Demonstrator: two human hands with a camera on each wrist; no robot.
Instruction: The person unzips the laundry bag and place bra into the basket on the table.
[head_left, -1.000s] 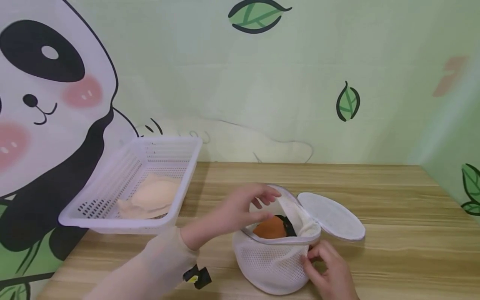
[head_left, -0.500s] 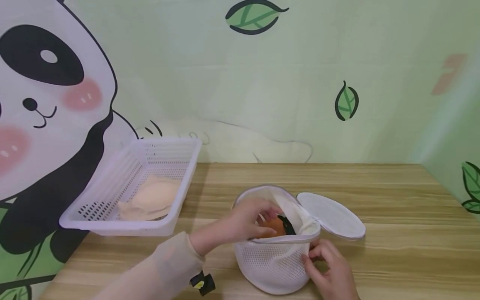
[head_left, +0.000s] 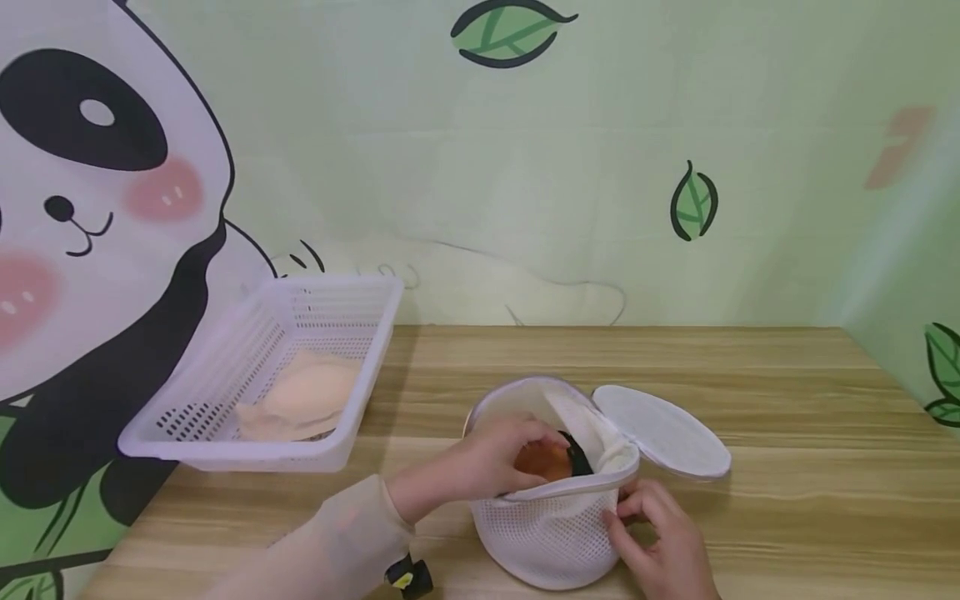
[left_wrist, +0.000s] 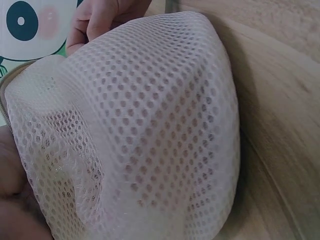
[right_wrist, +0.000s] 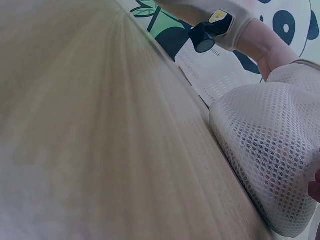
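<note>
Nearest to us, our right hand (head_left: 660, 542) pinches the front wall of a round white mesh bag (head_left: 551, 525) that sits on the wooden tabletop (head_left: 787, 500). Just behind it, our left hand (head_left: 498, 458) reaches into the open mouth of the bag, fingers curled over an orange padded item (head_left: 542, 460) with a black strap (head_left: 576, 454) that lies partly inside. The bag's round lid (head_left: 663, 442) is flipped open to the right, attached at the rim. In the left wrist view the mesh wall (left_wrist: 150, 125) fills the frame and bulges outward.

We judge that the soft bag could buckle or tip under the pushing hand, since only a light pinch steadies it. The strap might catch in the rim when the lid comes over, and the padded item could spring back out.

Farther back on the left, a white plastic basket (head_left: 187, 433) holds a pale cream garment (head_left: 303, 400), well apart from the bag. Behind it stands a wall with a panda picture (head_left: 82, 183).
</note>
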